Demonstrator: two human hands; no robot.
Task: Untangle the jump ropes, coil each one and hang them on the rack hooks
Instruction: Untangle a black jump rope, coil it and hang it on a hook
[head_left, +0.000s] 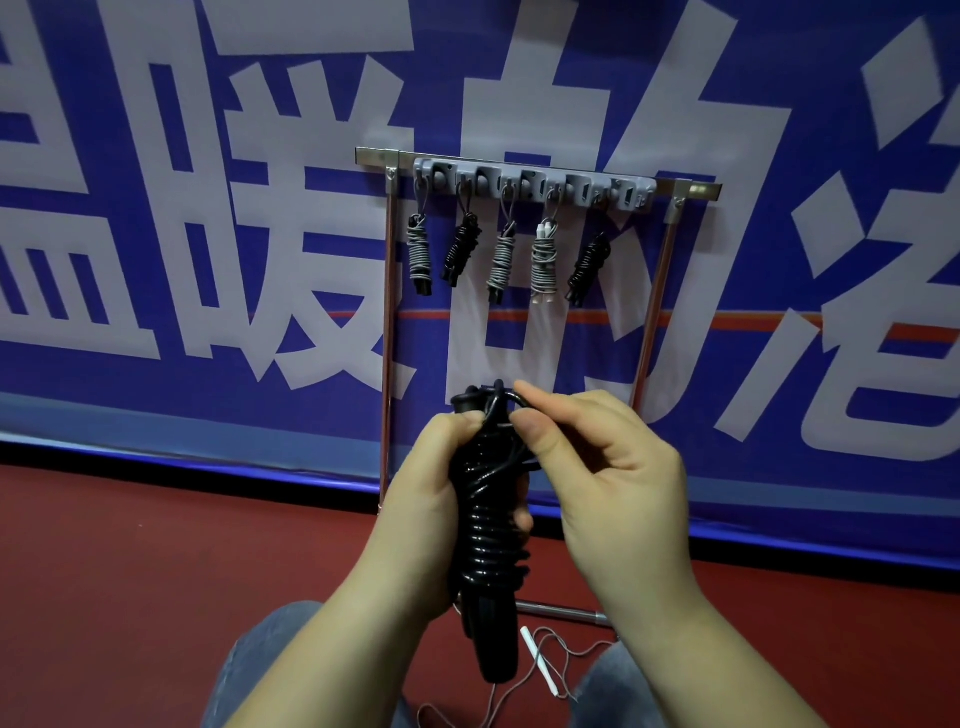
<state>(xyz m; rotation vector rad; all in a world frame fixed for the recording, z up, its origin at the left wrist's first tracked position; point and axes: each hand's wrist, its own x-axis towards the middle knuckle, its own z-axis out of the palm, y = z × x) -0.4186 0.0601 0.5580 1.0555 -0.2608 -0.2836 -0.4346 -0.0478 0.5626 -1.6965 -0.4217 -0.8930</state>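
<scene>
While you sit on the red floor, here is how things stand.

Left hand: your left hand (415, 499) is closed tight around the black jump rope bundle (488, 540), the shiny black cord wound round its two black handles.

Right hand: your right hand (597, 467) is mostly open, with only the thumb and first finger pinched on the small black loop of cord (511, 402) at the top of the bundle.

Where the rope is: it stands almost straight up between your two hands, long way running up and down, loop end on top.

Rack: the grey plastic hook bar (535, 182) on the thin metal frame is up and ahead of your hands, well apart from them. Five coiled ropes hang there already, three grey and two black.

Free hook: the right end of the bar (631, 195) looks bare, I think, just past the last black coil (587, 267).

Nearer hand: your right hand is nearer that end, and it has the loop.

Left over: a thin grey rope with white handles (540, 660) lies loose on the floor by your knees, not yet coiled.
</scene>
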